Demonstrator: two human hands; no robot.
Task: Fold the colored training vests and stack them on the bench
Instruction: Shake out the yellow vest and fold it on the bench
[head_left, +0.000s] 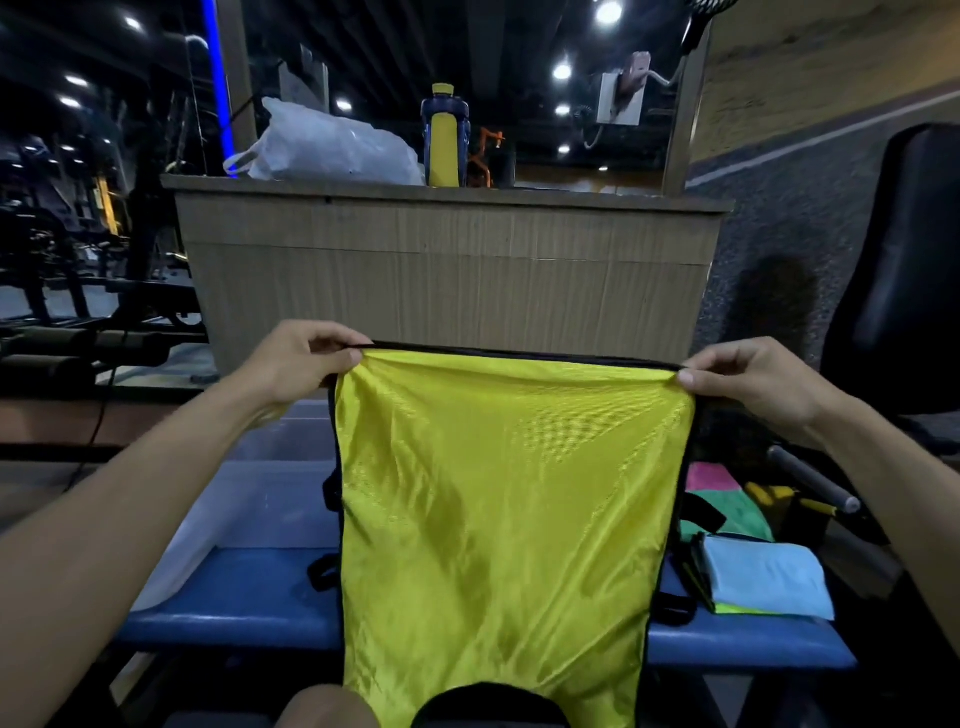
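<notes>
**Yellow vest held up over the blue worktop**

The wooden counter (452, 270) fills the middle of your view, directly beyond the yellow vest (498, 509). On top of the counter, above the vest, sit a white plastic bag (327, 148) and a blue and yellow bottle (444, 136).

The blue worktop (234, 597) runs across below and behind the vest, showing on both sides of it.

You are holding the yellow vest up in the air by its black-trimmed top edge, so it hangs flat and spread wide in front of you, its lower end dropping down to the bottom of the view. Black trim runs along both its side edges.

Beyond the vest's right side stands a black padded seat (904, 270).

To the right of the vest, on the worktop, lies a stack of folded vests (763, 582), light blue on top with green showing beneath. Just beyond that stack, pink and green fabric (722, 493) lies in a loose heap.

Your left hand (306, 358) pinches the vest's top left corner, fingers curled over the trim. Your right hand (743, 374) pinches the top right corner the same way.
</notes>
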